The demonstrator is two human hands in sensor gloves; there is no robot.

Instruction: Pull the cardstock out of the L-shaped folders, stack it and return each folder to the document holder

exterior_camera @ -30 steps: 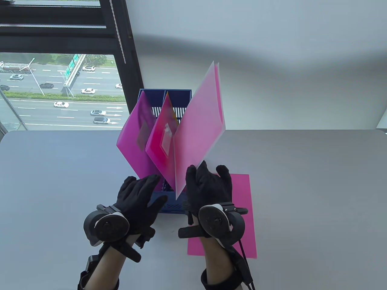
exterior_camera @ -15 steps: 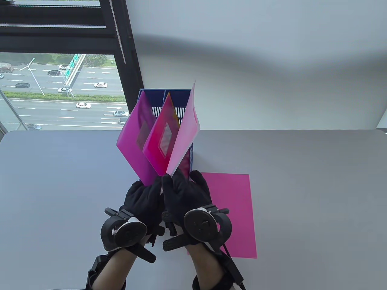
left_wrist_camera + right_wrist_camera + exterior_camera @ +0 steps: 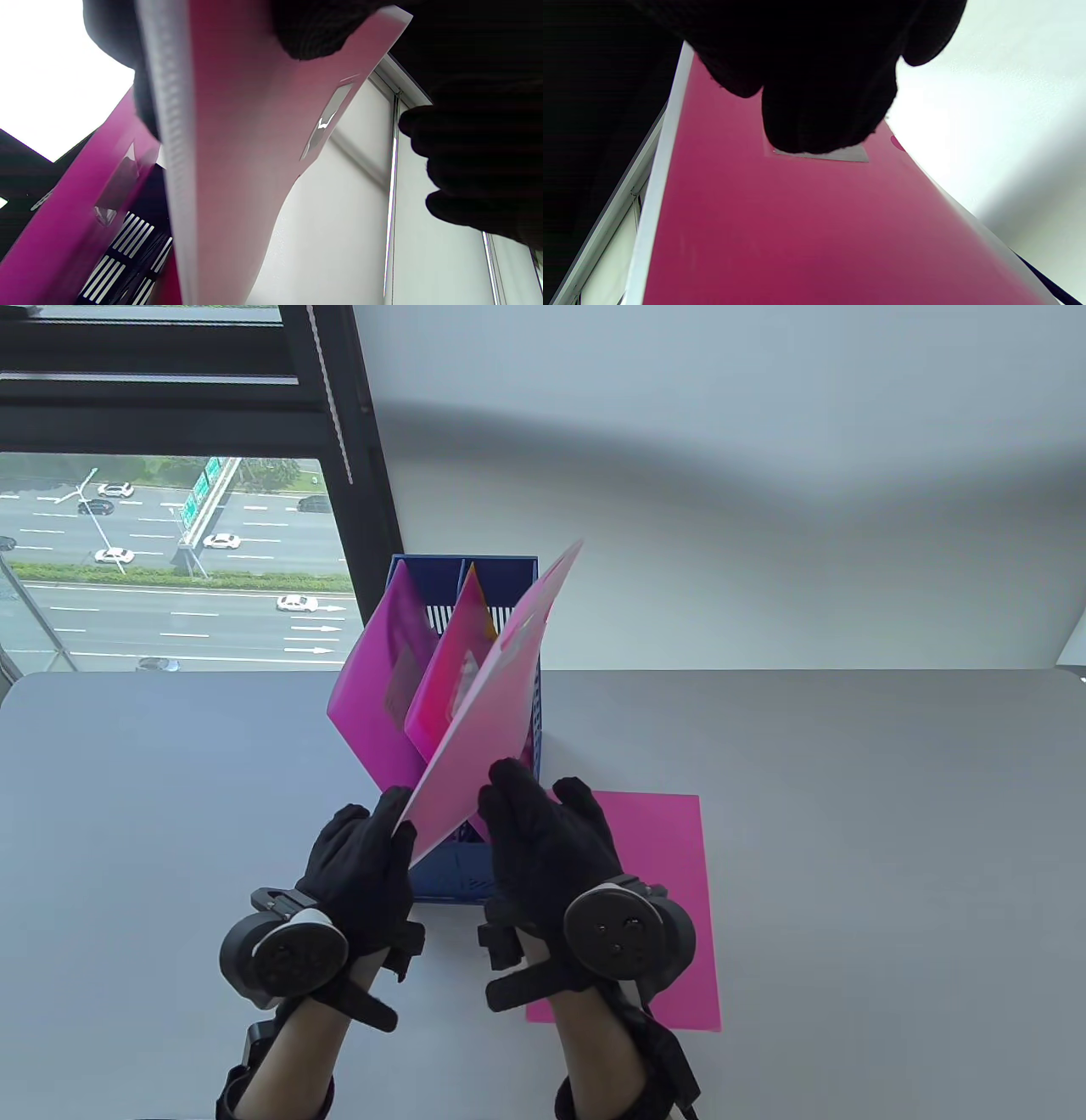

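Note:
A pale pink L-shaped folder (image 3: 492, 704) hangs tilted over the right side of the blue document holder (image 3: 458, 882). My left hand (image 3: 400, 814) pinches its lower left corner; the left wrist view shows the thumb (image 3: 314, 29) on the folder (image 3: 237, 148). My right hand (image 3: 522, 793) lies with fairly straight fingers (image 3: 818, 106) against the folder's (image 3: 797, 233) right face, without a clear grip. Two magenta folders (image 3: 377, 695) (image 3: 450, 678) stand slanted in the holder. One sheet of pink cardstock (image 3: 666, 882) lies flat on the table, right of the holder and partly under my right wrist.
The holder stands mid-table, its far end near the white wall. A window with a dark frame (image 3: 356, 475) fills the back left. The grey table (image 3: 848, 814) stretches to both sides. The holder's slatted wall (image 3: 123, 262) shows in the left wrist view.
The pale folder has dropped from high on the right and now tilts over the holder. My left hand has taken its lower corner, and my right hand has shifted to its right face.

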